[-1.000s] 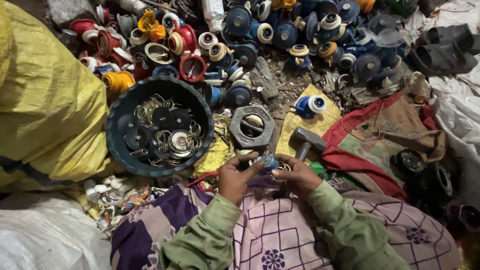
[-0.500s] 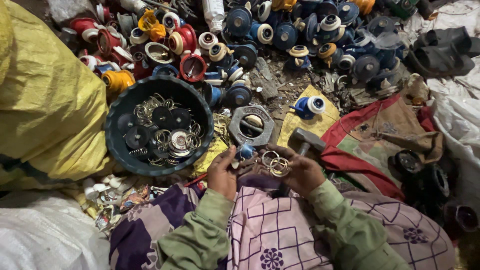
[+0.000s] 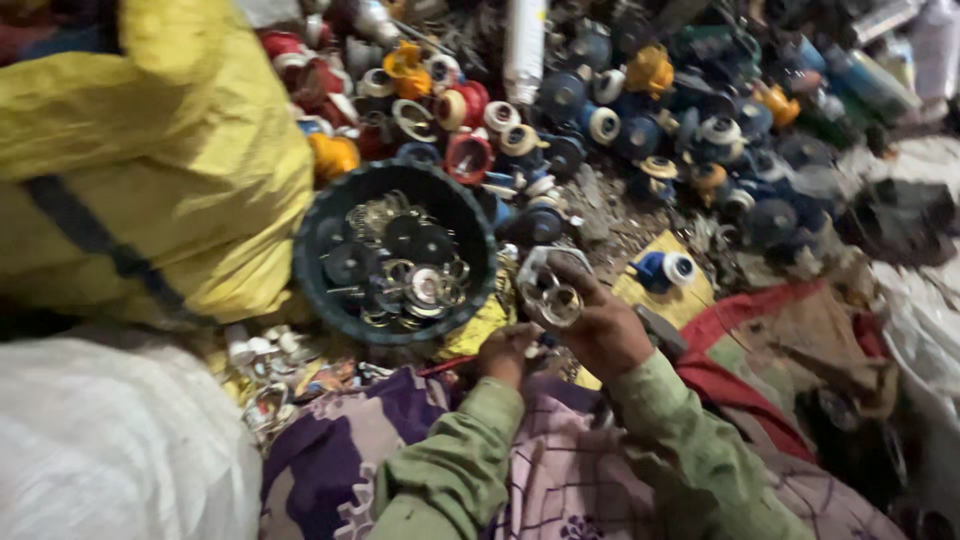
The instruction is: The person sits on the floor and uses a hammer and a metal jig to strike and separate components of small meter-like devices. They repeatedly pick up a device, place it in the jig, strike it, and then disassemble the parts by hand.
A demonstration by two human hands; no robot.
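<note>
My right hand (image 3: 605,330) is raised beside the rim of a dark round basket (image 3: 310,280) and is closed on a few metal rings (image 3: 552,298). Lower down, over my lap, my left hand (image 3: 507,352) is curled around a small piece that I cannot make out. The basket holds several metal rings and dark discs (image 3: 400,265). Both sleeves are green, above patterned purple and pink cloth.
A heap of red, blue, yellow and white plastic spools (image 3: 600,120) spreads across the back. A yellow sack (image 3: 140,170) lies at the left, a white sack (image 3: 110,450) at the lower left. Red and brown cloth (image 3: 790,340) lies at the right. A hammer (image 3: 655,330) lies partly under my right hand.
My right hand has lifted the metal rings from my lap toward the basket's rim. My left hand has dropped lower. The camera has shifted closer and to the right.
</note>
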